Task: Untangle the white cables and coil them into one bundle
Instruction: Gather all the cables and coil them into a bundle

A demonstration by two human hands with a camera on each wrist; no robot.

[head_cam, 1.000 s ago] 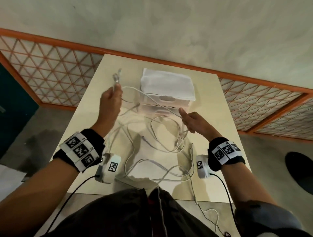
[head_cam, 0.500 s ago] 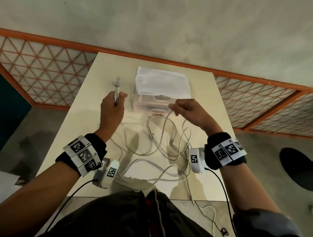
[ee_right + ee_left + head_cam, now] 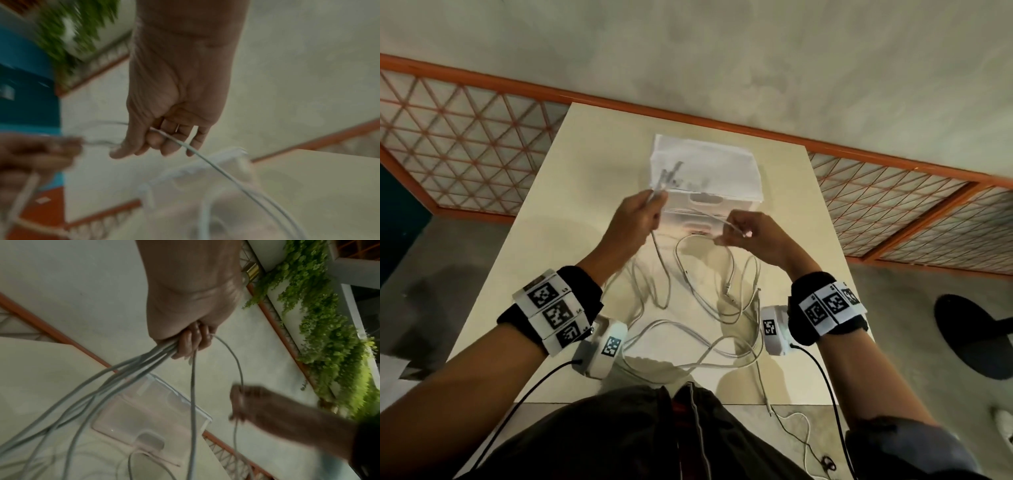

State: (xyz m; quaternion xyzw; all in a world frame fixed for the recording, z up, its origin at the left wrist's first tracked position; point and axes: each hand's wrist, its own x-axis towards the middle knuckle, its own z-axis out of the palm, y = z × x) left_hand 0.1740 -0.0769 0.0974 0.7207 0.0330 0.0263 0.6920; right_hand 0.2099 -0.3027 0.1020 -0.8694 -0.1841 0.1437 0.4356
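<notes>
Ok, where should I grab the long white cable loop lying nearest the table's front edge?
Take the long white cable loop at its bare middle stretch, coming straight down from above: it lies flat on the beige table, and there it seems clear of the crossings further right.

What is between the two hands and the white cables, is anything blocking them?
Nothing visible. The left hand grips several white cables, and the right hand pinches one strand. The clear box stands behind them on the table.
</notes>
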